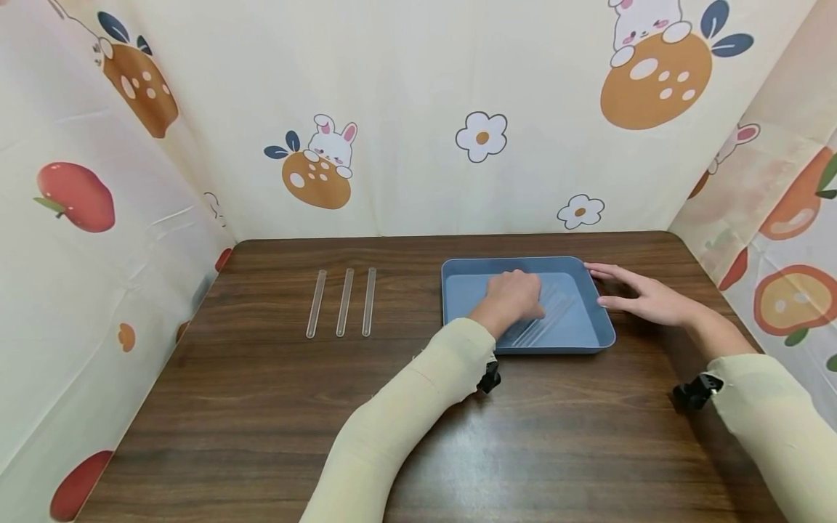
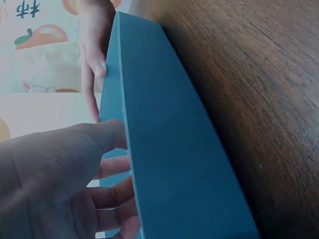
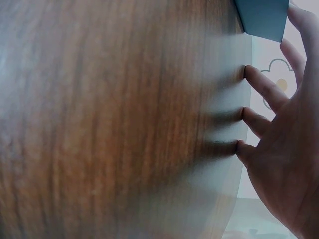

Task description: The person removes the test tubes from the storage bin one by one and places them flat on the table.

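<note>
My left hand [image 1: 513, 298] reaches down into a blue tray [image 1: 595, 335], beside several clear tubes [image 1: 546, 319] lying slantwise there. In the left wrist view its fingers [image 2: 113, 193] bend behind the tray wall, which hides the fingertips, so any hold on a tube cannot be seen. At the tray's right end my right hand [image 1: 650, 299] spreads its fingers, with thumb and forefinger touching the rim. Its other fingertips [image 3: 247, 72] rest on the table in the right wrist view. Three clear test tubes [image 1: 344, 303] lie side by side to the tray's left, apart from each other.
The brown wooden table [image 1: 275, 407] carries the tray and tubes. A printed curtain [image 1: 412, 94] hangs along its back edge, with more printed cloth [image 1: 85, 290] at both sides. A black wrist device [image 1: 696, 392] sits at the right cuff.
</note>
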The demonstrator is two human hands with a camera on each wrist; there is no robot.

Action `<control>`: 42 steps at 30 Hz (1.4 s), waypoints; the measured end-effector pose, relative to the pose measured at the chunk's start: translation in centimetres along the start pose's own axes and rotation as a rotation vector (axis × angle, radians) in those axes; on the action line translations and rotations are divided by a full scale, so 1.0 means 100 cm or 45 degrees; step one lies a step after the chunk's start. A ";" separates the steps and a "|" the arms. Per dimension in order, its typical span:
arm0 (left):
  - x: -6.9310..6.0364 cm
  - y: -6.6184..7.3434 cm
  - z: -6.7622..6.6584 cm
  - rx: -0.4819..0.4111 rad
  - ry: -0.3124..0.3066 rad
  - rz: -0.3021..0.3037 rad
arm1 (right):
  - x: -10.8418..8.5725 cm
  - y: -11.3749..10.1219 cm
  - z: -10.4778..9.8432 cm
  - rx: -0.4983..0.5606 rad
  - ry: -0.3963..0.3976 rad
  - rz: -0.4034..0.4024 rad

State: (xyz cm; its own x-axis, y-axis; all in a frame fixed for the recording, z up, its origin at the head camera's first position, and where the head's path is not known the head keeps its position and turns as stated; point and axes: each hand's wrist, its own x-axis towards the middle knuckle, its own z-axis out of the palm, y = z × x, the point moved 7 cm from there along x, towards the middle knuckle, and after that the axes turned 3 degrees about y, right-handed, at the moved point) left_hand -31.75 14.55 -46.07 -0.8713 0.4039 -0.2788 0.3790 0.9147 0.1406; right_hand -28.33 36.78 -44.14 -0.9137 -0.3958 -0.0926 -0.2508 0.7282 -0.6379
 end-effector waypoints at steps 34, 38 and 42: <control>0.006 -0.009 0.003 -0.026 -0.018 0.003 | 0.001 0.001 0.002 -0.004 0.013 -0.009; 0.004 -0.012 0.001 -0.036 -0.003 0.020 | 0.001 0.001 0.002 0.001 0.012 -0.006; 0.007 -0.015 -0.001 -0.030 0.022 0.054 | 0.001 -0.001 0.001 0.003 0.009 -0.006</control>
State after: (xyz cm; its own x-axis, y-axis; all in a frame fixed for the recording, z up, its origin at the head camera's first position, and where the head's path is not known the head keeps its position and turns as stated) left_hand -32.98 13.46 -46.35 -0.8601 0.4414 -0.2558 0.4082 0.8962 0.1739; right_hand -28.32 36.64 -44.17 -0.9145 -0.3957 -0.0842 -0.2547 0.7249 -0.6400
